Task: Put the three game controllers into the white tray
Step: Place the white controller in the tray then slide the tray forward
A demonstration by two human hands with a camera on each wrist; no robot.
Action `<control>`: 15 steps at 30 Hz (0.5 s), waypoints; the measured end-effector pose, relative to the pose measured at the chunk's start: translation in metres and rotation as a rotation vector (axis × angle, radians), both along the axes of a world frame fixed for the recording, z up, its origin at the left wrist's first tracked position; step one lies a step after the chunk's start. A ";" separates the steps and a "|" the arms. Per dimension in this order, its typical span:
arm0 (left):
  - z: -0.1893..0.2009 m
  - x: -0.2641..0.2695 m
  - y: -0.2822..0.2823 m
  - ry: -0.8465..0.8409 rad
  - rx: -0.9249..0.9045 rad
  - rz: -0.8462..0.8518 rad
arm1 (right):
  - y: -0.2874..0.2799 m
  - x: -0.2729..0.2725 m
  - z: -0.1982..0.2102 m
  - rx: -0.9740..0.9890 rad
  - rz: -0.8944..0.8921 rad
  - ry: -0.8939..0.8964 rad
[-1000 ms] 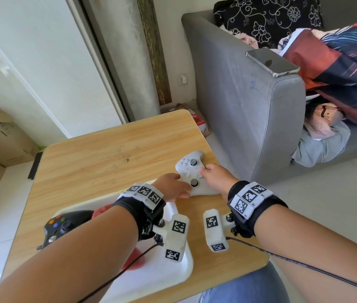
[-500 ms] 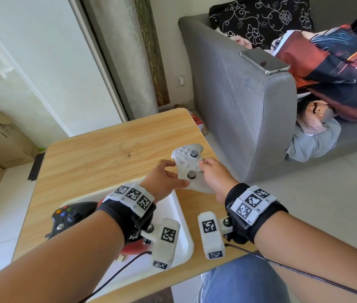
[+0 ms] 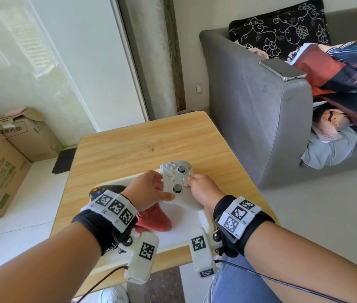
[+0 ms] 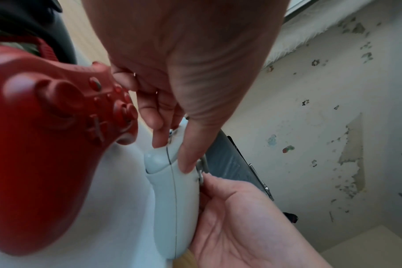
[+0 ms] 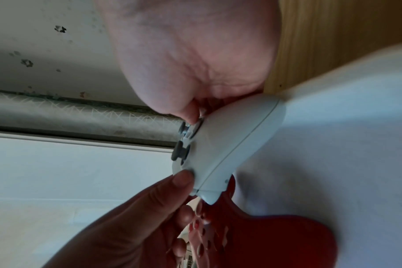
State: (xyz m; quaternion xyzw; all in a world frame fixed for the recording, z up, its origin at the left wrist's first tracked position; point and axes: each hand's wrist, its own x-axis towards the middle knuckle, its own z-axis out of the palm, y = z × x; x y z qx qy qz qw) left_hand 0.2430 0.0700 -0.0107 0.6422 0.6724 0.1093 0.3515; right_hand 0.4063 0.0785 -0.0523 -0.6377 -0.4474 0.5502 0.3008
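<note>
Both hands hold a white game controller [image 3: 177, 182] [image 4: 172, 195] [image 5: 223, 145] in the air over the right part of the white tray [image 3: 186, 232]. My left hand [image 3: 151, 189] grips its left side, thumb on top and fingers beneath. My right hand [image 3: 199, 189] pinches its right grip. A red controller [image 3: 153, 219] [image 4: 41, 145] [image 5: 252, 239] lies in the tray under my left wrist. A black controller [image 3: 105, 191] with coloured buttons lies in the tray's far left part, partly hidden by my wrist.
The tray sits on a small wooden table [image 3: 142, 147] near its front edge. A grey sofa [image 3: 258, 119] with a phone [image 3: 282, 68] on its armrest stands close on the right. Cardboard boxes [image 3: 0, 162] stand on the floor at the left.
Both hands have lifted the white controller off the table and carried it left and toward me, over the tray. The camera has tilted, so the scene has shifted in view.
</note>
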 end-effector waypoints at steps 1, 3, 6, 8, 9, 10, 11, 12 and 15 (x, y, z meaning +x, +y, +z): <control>0.000 -0.003 -0.003 0.027 0.010 -0.013 | -0.002 -0.003 -0.001 -0.006 0.007 -0.005; -0.001 -0.007 -0.008 0.071 0.025 -0.034 | -0.005 -0.008 -0.005 -0.024 0.028 -0.010; -0.008 -0.012 -0.012 0.105 0.018 -0.036 | -0.007 -0.016 -0.013 -0.055 0.051 -0.008; -0.012 -0.012 -0.012 0.132 0.000 -0.040 | -0.007 -0.018 -0.019 -0.066 0.055 -0.014; -0.014 -0.011 -0.011 0.158 -0.006 -0.044 | -0.007 -0.017 -0.022 -0.069 0.055 -0.015; -0.015 -0.009 -0.012 0.189 -0.008 -0.050 | -0.007 -0.017 -0.024 -0.073 0.054 -0.020; -0.016 -0.008 -0.011 0.214 -0.008 -0.055 | -0.008 -0.016 -0.024 -0.074 0.054 -0.026; -0.017 -0.007 -0.011 0.233 -0.008 -0.059 | -0.008 -0.015 -0.024 -0.075 0.052 -0.029; -0.017 -0.004 -0.011 0.298 -0.002 -0.071 | -0.009 -0.013 -0.021 -0.078 0.053 -0.033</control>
